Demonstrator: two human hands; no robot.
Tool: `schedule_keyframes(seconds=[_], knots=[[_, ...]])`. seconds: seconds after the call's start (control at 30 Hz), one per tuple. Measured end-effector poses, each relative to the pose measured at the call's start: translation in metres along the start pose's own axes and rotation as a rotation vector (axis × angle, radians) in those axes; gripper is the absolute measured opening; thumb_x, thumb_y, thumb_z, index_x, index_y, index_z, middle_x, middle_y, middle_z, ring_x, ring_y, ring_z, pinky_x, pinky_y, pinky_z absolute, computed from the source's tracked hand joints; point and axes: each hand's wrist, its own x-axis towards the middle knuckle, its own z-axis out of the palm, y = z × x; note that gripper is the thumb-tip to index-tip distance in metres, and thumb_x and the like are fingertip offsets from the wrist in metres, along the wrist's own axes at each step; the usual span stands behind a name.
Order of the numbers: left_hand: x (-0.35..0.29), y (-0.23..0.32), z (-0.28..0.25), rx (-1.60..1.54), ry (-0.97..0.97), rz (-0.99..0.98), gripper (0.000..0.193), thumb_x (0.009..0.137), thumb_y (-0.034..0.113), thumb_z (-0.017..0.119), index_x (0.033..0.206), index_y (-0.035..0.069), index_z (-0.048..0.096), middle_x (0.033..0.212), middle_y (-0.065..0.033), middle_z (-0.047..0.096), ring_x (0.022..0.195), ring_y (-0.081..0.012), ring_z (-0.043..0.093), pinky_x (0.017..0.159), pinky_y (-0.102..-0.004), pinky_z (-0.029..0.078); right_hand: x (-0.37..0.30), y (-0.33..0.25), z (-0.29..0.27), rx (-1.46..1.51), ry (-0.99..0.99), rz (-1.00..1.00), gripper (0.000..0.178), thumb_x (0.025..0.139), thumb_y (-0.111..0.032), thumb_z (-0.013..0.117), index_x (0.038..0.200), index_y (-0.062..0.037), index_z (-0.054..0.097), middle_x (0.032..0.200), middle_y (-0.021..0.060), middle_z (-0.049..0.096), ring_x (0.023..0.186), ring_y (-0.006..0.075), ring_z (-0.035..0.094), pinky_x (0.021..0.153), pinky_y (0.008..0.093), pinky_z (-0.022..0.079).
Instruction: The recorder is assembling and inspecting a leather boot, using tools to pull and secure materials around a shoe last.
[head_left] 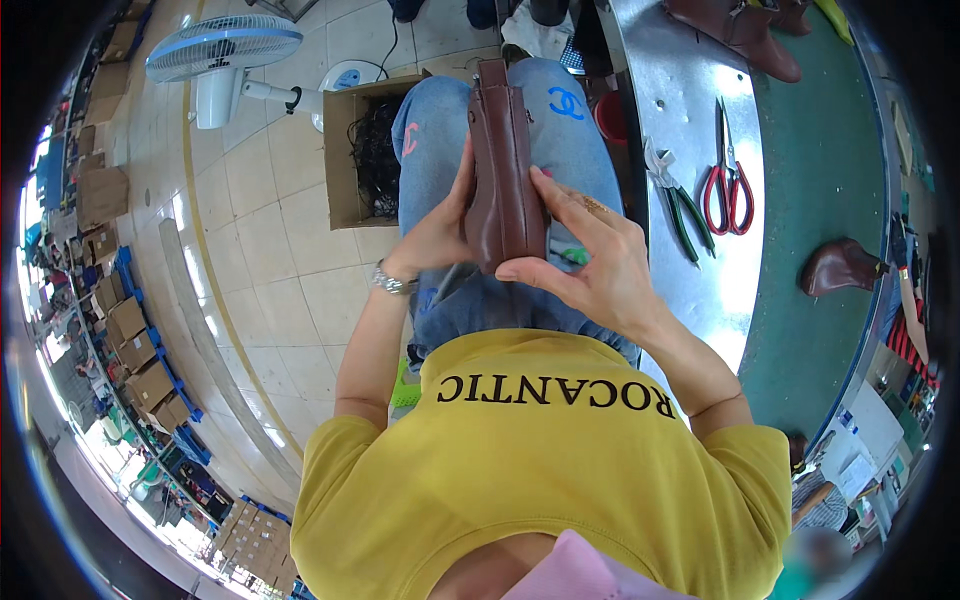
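Observation:
A brown leather boot (503,175) lies lengthwise over my lap, with its narrow end pointing away from me. My left hand (445,232) grips its left side, the fingers partly hidden behind it. From the right, my right hand (603,252) holds the near end, thumb along the bottom edge and index finger against the side. Under the boot are my legs in blue jeans (435,130).
At my right is a metal-topped bench (690,300) with green-handled cutters (680,200) and red-handled scissors (728,185). On the green surface (800,180) beyond lie more brown boots (745,35). A cardboard box (345,160) and a fan (225,60) stand left.

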Motion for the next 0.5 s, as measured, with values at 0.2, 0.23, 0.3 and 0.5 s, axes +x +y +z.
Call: schedule_keyframes(seconds=[0.2,0.23,0.3,0.5], knots=[[-0.011,0.060,0.008,-0.417,0.139,-0.100,0.124,0.058,0.030,0.085,0.145,0.000,0.002,0.148,-0.0192,0.017,0.137,-0.0272,0.021,0.111,-0.0375,0.018,0.009,0.011,-0.021,0.461,-0.164,0.193,0.066,0.070,-0.030,0.078,0.124,-0.0013,0.053,0.110,0.0186,0.062,0.098,0.0255,0.063,0.085,0.0335,0.050],[-0.010,0.066,0.010,-0.417,0.140,-0.101,0.124,0.058,0.030,0.085,0.145,0.000,0.002,0.148,-0.0192,0.017,0.137,-0.0272,0.021,0.111,-0.0375,0.018,0.015,0.013,-0.022,0.531,-0.154,0.231,0.067,0.071,-0.028,0.077,0.129,-0.0057,0.050,0.106,0.0171,0.064,0.094,0.0210,0.064,0.083,0.0324,0.050],[-0.009,0.075,0.012,-0.379,0.159,-0.137,0.117,0.062,0.030,0.083,0.144,-0.002,0.006,0.146,-0.0204,0.022,0.136,-0.0280,0.024,0.111,-0.0378,0.019,0.031,0.015,-0.033,0.510,-0.224,0.290,0.069,0.071,-0.028,0.078,0.130,-0.0060,0.049,0.104,0.0165,0.064,0.090,0.0207,0.064,0.081,0.0319,0.050],[-0.012,0.082,0.014,-0.272,0.143,-0.216,0.113,0.064,0.026,0.082,0.144,-0.002,0.008,0.144,-0.0201,0.026,0.135,-0.0288,0.027,0.110,-0.0404,0.021,0.054,0.009,-0.035,0.301,-0.376,0.289,0.076,0.068,-0.021,0.080,0.135,-0.0101,0.044,0.089,0.0123,0.068,0.082,0.0179,0.065,0.077,0.0313,0.051]])
